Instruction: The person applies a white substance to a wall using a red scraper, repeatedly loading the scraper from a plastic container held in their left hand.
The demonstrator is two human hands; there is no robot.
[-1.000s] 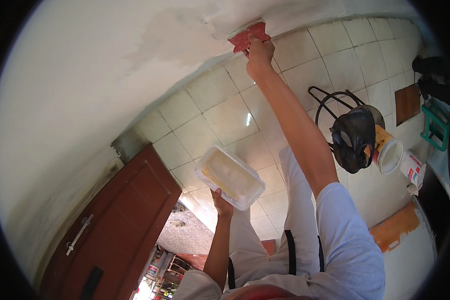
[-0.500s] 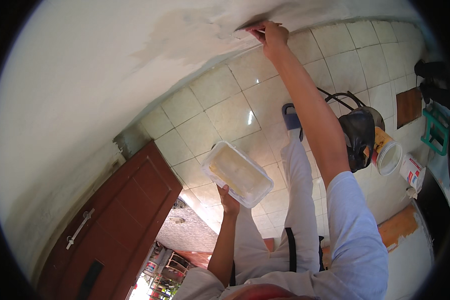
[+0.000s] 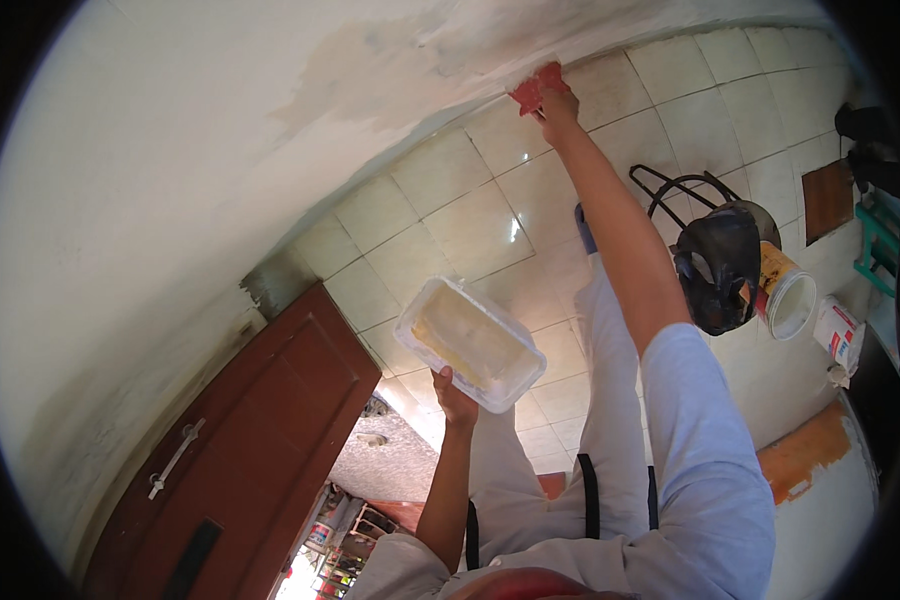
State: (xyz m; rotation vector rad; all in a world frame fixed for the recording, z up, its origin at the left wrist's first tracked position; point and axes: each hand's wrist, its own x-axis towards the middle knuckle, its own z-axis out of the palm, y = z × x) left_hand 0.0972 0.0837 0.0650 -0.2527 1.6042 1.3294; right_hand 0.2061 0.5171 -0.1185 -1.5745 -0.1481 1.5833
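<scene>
My right hand (image 3: 558, 108) is closed round a red putty scraper (image 3: 538, 88), at the end of my outstretched arm. The scraper's wide edge is up by the lower part of the white wall (image 3: 210, 130); whether it touches is hard to tell. On the wall a greyish damp-looking patch (image 3: 355, 75) spreads to the left of the scraper. My left hand (image 3: 455, 398) grips the near edge of a white rectangular plastic tub (image 3: 470, 345), thumb over the rim. A thin, pale yellowish-white residue coats the tub's inside.
Tiled floor (image 3: 470, 235) runs along the wall. A brown door (image 3: 240, 430) stands at the lower left. To the right are a chair with a black bag (image 3: 720, 265), a round bucket (image 3: 792, 305), a white packet (image 3: 838, 335) and a green stool (image 3: 878, 245).
My right hand has come slightly down from the wall, and the scraper has turned so its red face shows. The left hand and tub stay nearly in place.
</scene>
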